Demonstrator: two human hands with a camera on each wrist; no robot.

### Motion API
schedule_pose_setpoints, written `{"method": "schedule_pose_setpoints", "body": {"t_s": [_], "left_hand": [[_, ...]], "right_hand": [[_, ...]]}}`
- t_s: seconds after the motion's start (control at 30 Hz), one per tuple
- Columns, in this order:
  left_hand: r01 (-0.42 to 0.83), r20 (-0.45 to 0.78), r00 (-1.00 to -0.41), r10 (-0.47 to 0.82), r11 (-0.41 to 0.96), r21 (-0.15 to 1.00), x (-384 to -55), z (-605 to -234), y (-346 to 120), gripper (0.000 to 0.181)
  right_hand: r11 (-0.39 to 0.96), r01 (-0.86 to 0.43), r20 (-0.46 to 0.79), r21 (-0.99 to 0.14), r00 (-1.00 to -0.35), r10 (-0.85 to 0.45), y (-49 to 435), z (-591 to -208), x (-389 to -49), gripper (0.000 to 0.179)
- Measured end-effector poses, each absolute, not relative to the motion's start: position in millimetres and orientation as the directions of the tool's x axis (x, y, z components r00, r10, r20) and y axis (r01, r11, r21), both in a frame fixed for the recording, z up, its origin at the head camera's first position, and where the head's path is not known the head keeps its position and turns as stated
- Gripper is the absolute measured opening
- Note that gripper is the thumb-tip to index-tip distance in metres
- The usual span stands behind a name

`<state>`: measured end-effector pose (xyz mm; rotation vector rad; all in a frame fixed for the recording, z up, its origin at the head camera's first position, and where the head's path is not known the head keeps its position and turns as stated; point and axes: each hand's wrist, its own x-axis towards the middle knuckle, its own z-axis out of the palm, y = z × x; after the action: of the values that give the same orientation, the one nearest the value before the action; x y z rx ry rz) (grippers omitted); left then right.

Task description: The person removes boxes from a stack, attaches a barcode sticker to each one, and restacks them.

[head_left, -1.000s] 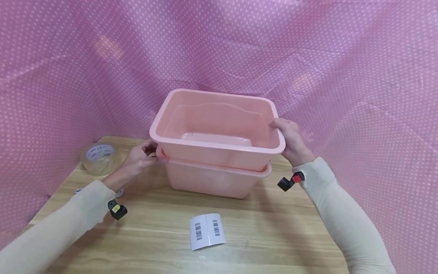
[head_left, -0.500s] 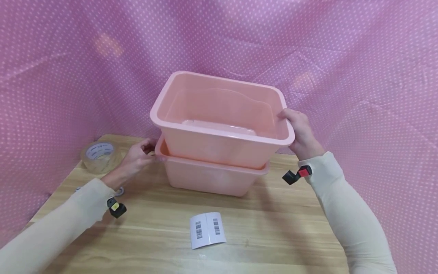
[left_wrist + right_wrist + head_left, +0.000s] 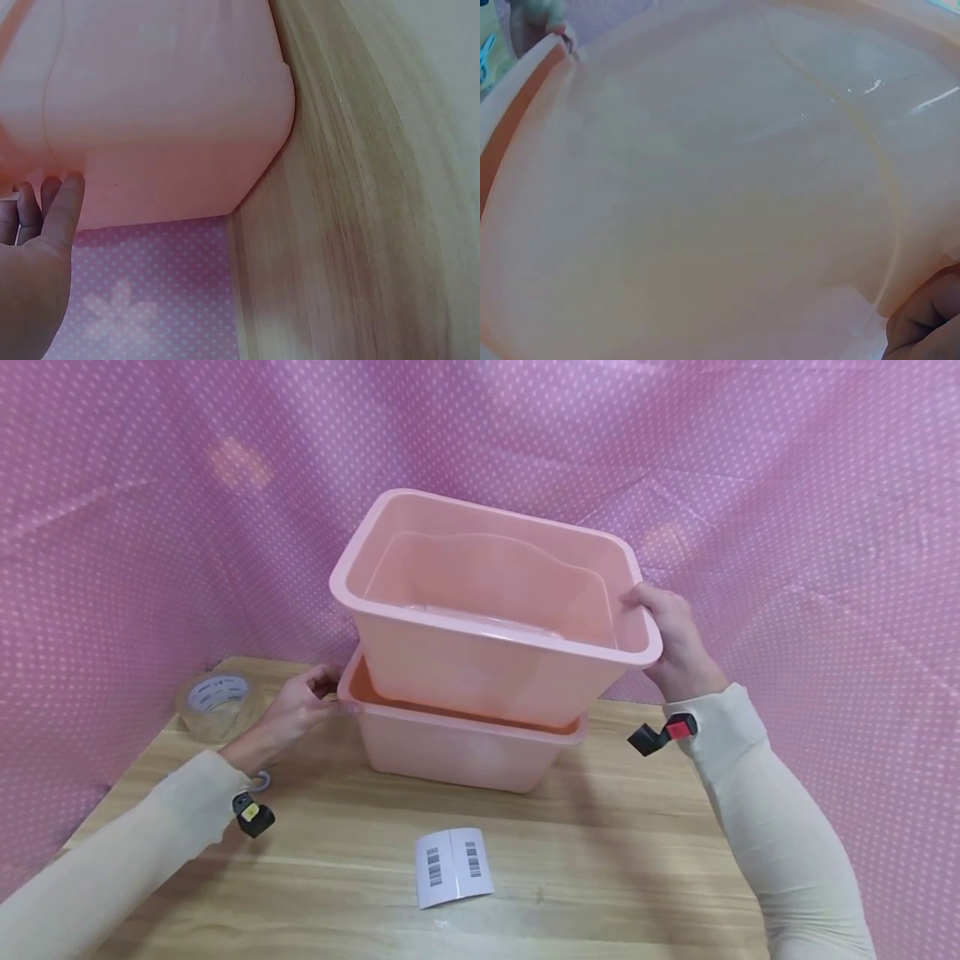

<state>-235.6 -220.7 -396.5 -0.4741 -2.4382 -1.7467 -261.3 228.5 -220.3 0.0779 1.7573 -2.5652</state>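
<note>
Two pink plastic bins stand one partly inside the other in the head view. My right hand (image 3: 678, 639) grips the right rim of the upper bin (image 3: 480, 664), thumb inside the wall. That bin is raised and tilted, its right end higher, with its bottom still within the lower bin (image 3: 450, 756). At the lower bin's left corner, my left hand (image 3: 300, 702) holds the rim. The left wrist view has the left fingers (image 3: 64, 206) against the lower bin's outer wall (image 3: 172, 135). Part of the right hand (image 3: 926, 322) shows at the right wrist view's corner.
A roll of clear packing tape (image 3: 217, 727) lies at the table's left back. Light blue scissors (image 3: 486, 56) are partly hidden behind the left wrist. A folded white sheet with barcodes (image 3: 453, 867) lies in front on the wooden table (image 3: 600, 877). Pink dotted cloth (image 3: 480, 435) surrounds the table.
My right hand has lifted the upper bin up and to the right, tilting it more. More of the lower bin's inside shows. The left hand has stayed at the lower rim.
</note>
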Motion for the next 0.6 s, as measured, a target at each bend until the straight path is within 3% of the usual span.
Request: {"method": "schedule_pose_setpoints", "body": {"t_s": [0.23, 0.6], "left_hand": [[0.264, 0.223, -0.96, 0.172, 0.277, 0.924, -235, -394, -223, 0.051], [0.223, 0.193, -0.972, 0.135, 0.265, 0.938, -234, -391, -243, 0.055]], "right_hand": [[-0.351, 0.05, -0.046, -0.935, -0.999, -0.02, 235, -205, -259, 0.018], [-0.391, 0.049, -0.05, -0.919, -0.999, -0.007, 259, -203, -256, 0.03]]}}
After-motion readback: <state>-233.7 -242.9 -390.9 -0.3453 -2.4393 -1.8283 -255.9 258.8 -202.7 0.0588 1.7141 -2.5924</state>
